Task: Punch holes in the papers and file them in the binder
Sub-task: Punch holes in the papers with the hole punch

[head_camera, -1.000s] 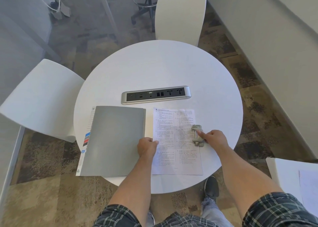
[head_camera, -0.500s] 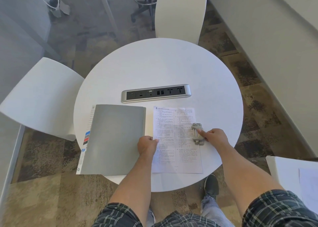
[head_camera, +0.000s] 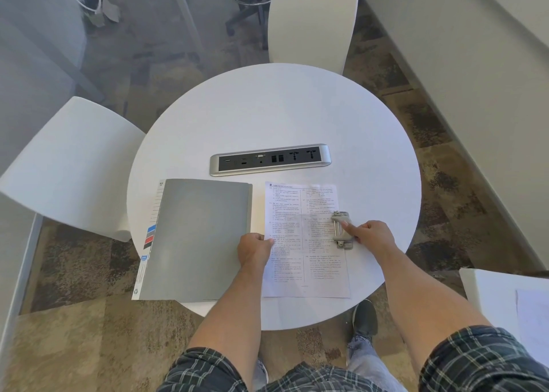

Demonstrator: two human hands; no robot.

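Note:
A printed paper (head_camera: 303, 243) lies flat on the round white table (head_camera: 282, 118), near its front edge. A small metal hole punch (head_camera: 341, 229) sits on the paper's right edge. My right hand (head_camera: 371, 235) rests on the punch, the forefinger laid along its top. My left hand (head_camera: 255, 250) is curled and presses down on the paper's left edge. A closed grey binder (head_camera: 196, 240) with coloured tabs on its left side lies just left of the paper, its near corner overhanging the table.
A silver power and socket strip (head_camera: 270, 159) is set into the table behind the paper. White chairs stand at the left (head_camera: 68, 165) and at the back (head_camera: 312, 20). Another white surface with a sheet (head_camera: 511, 302) is at the right.
The hands, paper and punch keep almost the same places; my right forefinger stays on the punch. Only the head view has shifted slightly.

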